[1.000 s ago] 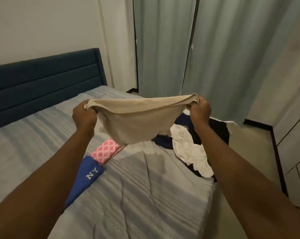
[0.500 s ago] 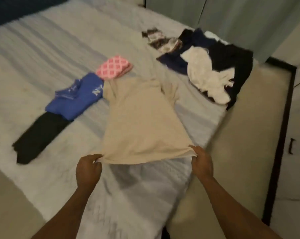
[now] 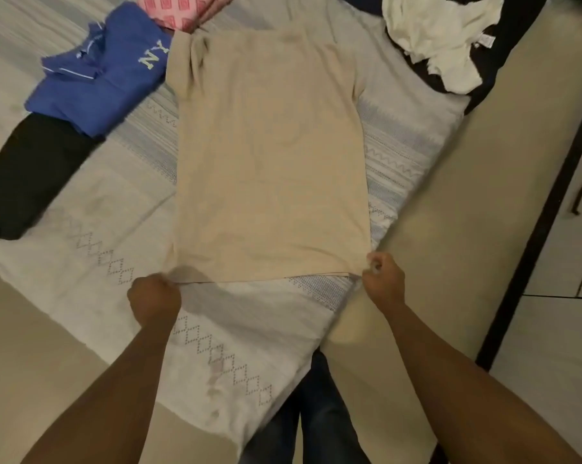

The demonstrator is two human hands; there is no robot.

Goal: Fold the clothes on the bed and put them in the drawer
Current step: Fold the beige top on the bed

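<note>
A beige T-shirt (image 3: pixel 269 155) lies spread flat on the bed (image 3: pixel 92 229), hem toward me and collar at the far end. My left hand (image 3: pixel 154 298) grips the hem's left corner. My right hand (image 3: pixel 381 277) pinches the hem's right corner. Left of the shirt lie three folded clothes: a blue garment marked NY (image 3: pixel 105 72), a black one (image 3: pixel 28 175) and a pink checked one (image 3: pixel 172 10). An unfolded heap of white cloth (image 3: pixel 440 38) on dark clothes (image 3: pixel 504 55) sits at the far right corner.
The bed's corner points toward my legs (image 3: pixel 316 413). Beige floor (image 3: pixel 450 229) runs along the right side to white cabinet fronts with a dark handle (image 3: pixel 579 202).
I swung the shirt down from the air and laid it flat on the bed. Both hands moved from chest height to the hem near the bed's corner, and my view tilted downward.
</note>
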